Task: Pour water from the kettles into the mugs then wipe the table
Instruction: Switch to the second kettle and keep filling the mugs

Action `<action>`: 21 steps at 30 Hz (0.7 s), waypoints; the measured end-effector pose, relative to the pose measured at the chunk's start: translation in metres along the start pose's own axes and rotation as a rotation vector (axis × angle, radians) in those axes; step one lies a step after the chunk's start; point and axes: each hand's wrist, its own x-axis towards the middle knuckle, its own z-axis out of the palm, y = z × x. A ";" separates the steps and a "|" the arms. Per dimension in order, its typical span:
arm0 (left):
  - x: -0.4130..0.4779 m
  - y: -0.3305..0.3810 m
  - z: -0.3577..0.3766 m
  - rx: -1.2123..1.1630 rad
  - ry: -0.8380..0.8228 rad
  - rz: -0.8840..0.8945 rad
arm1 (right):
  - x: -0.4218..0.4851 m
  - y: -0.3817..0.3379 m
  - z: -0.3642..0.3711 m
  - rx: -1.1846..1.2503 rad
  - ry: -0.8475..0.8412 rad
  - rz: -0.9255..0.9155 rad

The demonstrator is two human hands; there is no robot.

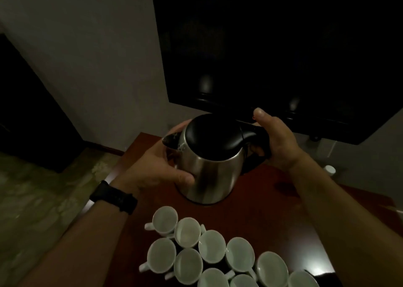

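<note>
**While both hands hold the kettle, the mugs sit toward the near edge**

Because our right hand (277, 142) is wrapped round the black handle (253, 137), fingers curled under it and thumb raised, the stainless-steel kettle with its black lid (209, 162) is ours to lift. Our left hand (157, 166) cups the steel body just below the spout (170, 140), thumb pressed across the front. The kettle is over the far-left part of the reddish-brown wooden table (272, 210). Whether it rests on the dark base (196, 200) beneath it or hangs just clear, we cannot tell.

Its spout-to-handle axis runs left to right, roughly along the table's near edge, with the spout to the left. The cluster of white ceramic mugs (211, 246) lies between the kettle and that near edge, so it is off to the side of the axis, not ahead of the spout. We judge that the pour calls for drawing the kettle back toward us and swinging the spout round over the mugs. The right hand would tip, and the left, nearer the spout, would steady.
</note>
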 end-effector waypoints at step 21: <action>0.014 -0.011 -0.056 -0.102 -0.111 0.224 | 0.009 -0.022 0.034 -0.203 -0.210 0.176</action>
